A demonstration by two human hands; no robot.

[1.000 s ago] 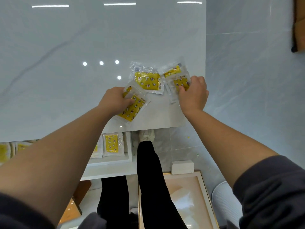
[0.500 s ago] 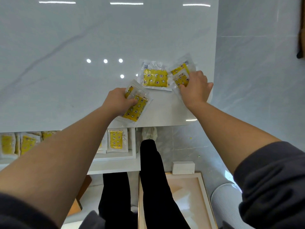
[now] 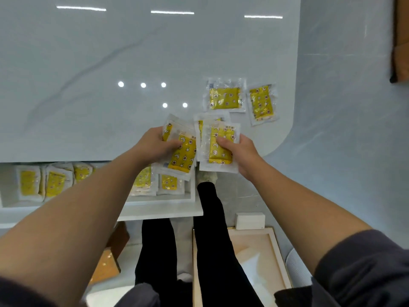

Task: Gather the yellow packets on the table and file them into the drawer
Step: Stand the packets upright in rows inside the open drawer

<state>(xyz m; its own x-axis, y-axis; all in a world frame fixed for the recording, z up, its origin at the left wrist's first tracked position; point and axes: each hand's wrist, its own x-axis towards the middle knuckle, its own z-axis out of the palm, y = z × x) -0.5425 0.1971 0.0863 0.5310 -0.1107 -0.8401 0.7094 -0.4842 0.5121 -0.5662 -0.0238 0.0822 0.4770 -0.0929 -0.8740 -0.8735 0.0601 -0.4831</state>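
While two yellow packets in clear plastic wrap (image 3: 224, 97) lie flat near the round corner of the shiny white table (image 3: 110, 63), the left hand (image 3: 155, 145) pinches a small stack of packets (image 3: 182, 157). The right hand (image 3: 242, 155) pinches another stack (image 3: 219, 148) just beside it. Below, the open white drawer (image 3: 159, 201) holds more packets (image 3: 53, 183), and the left arm (image 3: 88, 207) hides some.

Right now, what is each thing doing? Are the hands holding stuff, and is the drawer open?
Left hand: grips a stack of packets.
Right hand: grips another stack.
Loose packet: flat on the table.
Second loose packet: flat beside it.
Drawer: open, more packets inside.
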